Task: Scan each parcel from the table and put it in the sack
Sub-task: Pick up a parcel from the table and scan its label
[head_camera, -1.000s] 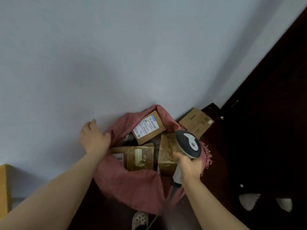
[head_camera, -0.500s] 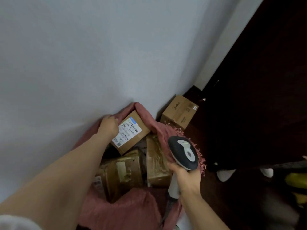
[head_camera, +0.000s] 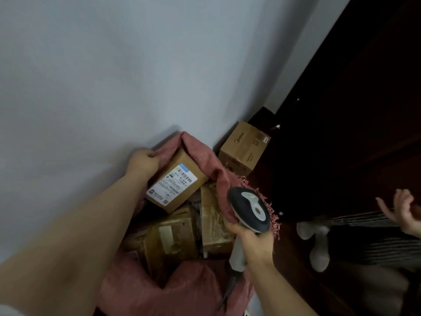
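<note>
Sack (head_camera: 205, 160): against the wall (head_camera: 114, 76), mouth open towards me.
In the sack: labelled parcel (head_camera: 180, 185) at the far side, lying on the rest; taped parcel (head_camera: 173, 240) nearer me, below it; another parcel (head_camera: 214, 222) just to its right.
My left hand (head_camera: 142, 161): grips the sack's far-left rim, touching the labelled parcel's corner.
My right hand (head_camera: 252, 244): at the sack's right rim, holding the scanner (head_camera: 250, 208), whose head sits over that rim.
Carton (head_camera: 245, 148): outside the sack, behind and right of it, by the wall.
Another person's hand (head_camera: 403, 208): far right, well apart.
</note>
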`<state>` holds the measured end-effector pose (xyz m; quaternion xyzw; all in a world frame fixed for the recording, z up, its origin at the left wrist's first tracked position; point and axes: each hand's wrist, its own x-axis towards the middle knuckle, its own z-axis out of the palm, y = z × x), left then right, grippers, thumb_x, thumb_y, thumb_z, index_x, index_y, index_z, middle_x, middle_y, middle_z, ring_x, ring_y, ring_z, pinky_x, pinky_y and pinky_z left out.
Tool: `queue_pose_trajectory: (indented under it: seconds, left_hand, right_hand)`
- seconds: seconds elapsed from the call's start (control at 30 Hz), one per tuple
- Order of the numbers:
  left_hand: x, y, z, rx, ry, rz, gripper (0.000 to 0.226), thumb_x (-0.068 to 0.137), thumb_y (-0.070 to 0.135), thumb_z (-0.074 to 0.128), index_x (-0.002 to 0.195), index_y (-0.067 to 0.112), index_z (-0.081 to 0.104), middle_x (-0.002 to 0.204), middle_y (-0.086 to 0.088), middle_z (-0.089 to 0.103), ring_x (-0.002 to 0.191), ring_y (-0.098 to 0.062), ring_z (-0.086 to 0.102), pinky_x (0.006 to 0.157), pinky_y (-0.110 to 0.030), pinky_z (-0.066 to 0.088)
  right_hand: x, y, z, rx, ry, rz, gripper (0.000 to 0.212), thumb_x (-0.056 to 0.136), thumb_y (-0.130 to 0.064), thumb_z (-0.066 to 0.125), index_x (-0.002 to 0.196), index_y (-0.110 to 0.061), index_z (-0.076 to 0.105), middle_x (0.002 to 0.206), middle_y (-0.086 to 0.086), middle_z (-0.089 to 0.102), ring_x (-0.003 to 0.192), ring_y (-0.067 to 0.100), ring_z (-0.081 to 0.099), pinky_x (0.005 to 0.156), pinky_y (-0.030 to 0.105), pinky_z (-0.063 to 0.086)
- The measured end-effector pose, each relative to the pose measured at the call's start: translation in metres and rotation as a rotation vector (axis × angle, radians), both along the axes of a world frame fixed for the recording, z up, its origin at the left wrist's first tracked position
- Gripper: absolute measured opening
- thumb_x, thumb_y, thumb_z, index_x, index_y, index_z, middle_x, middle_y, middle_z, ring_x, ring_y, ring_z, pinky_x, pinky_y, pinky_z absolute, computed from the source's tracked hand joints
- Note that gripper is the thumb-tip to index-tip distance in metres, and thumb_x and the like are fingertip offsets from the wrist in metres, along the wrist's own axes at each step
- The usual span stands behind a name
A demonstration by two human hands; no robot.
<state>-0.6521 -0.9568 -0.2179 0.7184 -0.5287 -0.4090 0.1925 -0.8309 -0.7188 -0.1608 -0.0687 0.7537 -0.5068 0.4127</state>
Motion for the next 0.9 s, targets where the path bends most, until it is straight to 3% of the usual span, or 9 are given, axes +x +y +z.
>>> queue_pose_trajectory:
  seconds: [0.13, 0.2, 0.27, 0.37, 0.43, 0.53, 0.7, 0.8, 0.9]
  left_hand:
    - [0.011, -0.003, 0.043, -0.183, 0.039, 0.095, 0.028, 0.096, 0.017, 0.045, 0.116, 0.002, 0.059, 0.11, -0.026, 0.064, 0.101, -0.04, 0.064, 0.091, -0.047, 0.051]
    - [0.019, 0.008, 0.062, -0.268, 0.051, 0.127, 0.027, 0.098, 0.014, 0.042, 0.118, 0.0, 0.054, 0.112, -0.028, 0.062, 0.103, -0.041, 0.062, 0.091, -0.05, 0.05]
    - [0.023, 0.024, 0.076, -0.372, 0.009, 0.105, 0.025, 0.098, 0.011, 0.042, 0.116, -0.001, 0.054, 0.111, -0.027, 0.062, 0.102, -0.04, 0.062, 0.092, -0.047, 0.049]
    - [0.028, 0.051, 0.079, -0.433, -0.069, 0.075, 0.026, 0.094, 0.002, 0.045, 0.117, -0.002, 0.056, 0.116, -0.025, 0.062, 0.108, -0.039, 0.058, 0.093, -0.035, 0.039]
    - [0.036, 0.063, 0.074, -0.327, -0.104, 0.023, 0.034, 0.089, 0.001, 0.05, 0.123, 0.001, 0.055, 0.121, -0.021, 0.062, 0.113, -0.036, 0.057, 0.097, -0.034, 0.038]
    - [0.046, 0.073, 0.066, -0.205, -0.196, -0.102, 0.059, 0.084, 0.002, 0.057, 0.14, 0.004, 0.043, 0.132, -0.021, 0.055, 0.122, -0.035, 0.052, 0.104, -0.035, 0.037]
    - [0.046, 0.083, 0.069, -0.115, -0.177, -0.169, 0.092, 0.081, 0.005, 0.061, 0.153, 0.008, 0.005, 0.136, -0.026, 0.047, 0.124, -0.039, 0.047, 0.106, -0.041, 0.037]
    - [0.046, 0.103, 0.074, -0.221, -0.281, -0.21, 0.088, 0.08, 0.009, 0.064, 0.152, 0.003, 0.014, 0.145, -0.026, 0.035, 0.135, -0.038, 0.032, 0.113, -0.039, 0.025]
    - [0.045, 0.147, 0.081, -0.447, -0.327, -0.384, 0.061, 0.076, 0.018, 0.061, 0.135, 0.004, 0.05, 0.132, -0.02, 0.048, 0.124, -0.037, 0.042, 0.104, -0.039, 0.033]
  right_hand:
    - [0.008, -0.022, 0.031, -0.166, 0.045, 0.03, 0.041, 0.068, 0.01, 0.078, 0.06, -0.028, 0.066, 0.057, -0.028, 0.064, 0.064, -0.003, 0.061, 0.058, 0.011, 0.044]
    - [0.016, -0.037, 0.05, -0.306, 0.08, 0.051, 0.053, 0.069, 0.012, 0.076, 0.064, -0.04, 0.073, 0.065, -0.037, 0.063, 0.067, -0.015, 0.062, 0.056, 0.001, 0.044]
    - [0.023, -0.046, 0.061, -0.383, 0.095, 0.038, 0.048, 0.069, 0.011, 0.077, 0.065, -0.037, 0.071, 0.068, -0.04, 0.063, 0.069, -0.022, 0.059, 0.058, -0.004, 0.04]
    - [0.024, -0.041, 0.053, -0.268, 0.064, 0.054, 0.04, 0.067, 0.005, 0.08, 0.06, -0.033, 0.07, 0.061, -0.029, 0.065, 0.064, -0.011, 0.062, 0.061, 0.006, 0.045]
    - [0.018, -0.029, 0.041, -0.148, 0.038, 0.005, 0.036, 0.066, 0.001, 0.082, 0.065, -0.028, 0.06, 0.067, -0.026, 0.059, 0.067, -0.003, 0.057, 0.073, 0.021, 0.044]
    - [0.015, -0.012, 0.029, -0.063, 0.059, 0.005, 0.042, 0.066, -0.001, 0.083, 0.077, -0.027, 0.052, 0.077, -0.023, 0.05, 0.076, 0.009, 0.054, 0.084, 0.029, 0.04]
    - [0.013, -0.005, 0.031, -0.059, 0.009, 0.014, 0.045, 0.063, -0.004, 0.085, 0.069, -0.034, 0.052, 0.07, -0.026, 0.054, 0.067, -0.005, 0.049, 0.064, 0.023, 0.039]
    - [0.01, 0.0, 0.035, -0.036, 0.0, 0.028, 0.046, 0.061, -0.009, 0.086, 0.07, -0.034, 0.049, 0.073, -0.023, 0.053, 0.068, -0.003, 0.049, 0.066, 0.025, 0.041]
    - [0.006, 0.012, 0.034, -0.023, 0.017, 0.025, 0.043, 0.062, -0.009, 0.086, 0.076, -0.03, 0.052, 0.076, -0.02, 0.052, 0.068, -0.001, 0.048, 0.075, 0.031, 0.041]
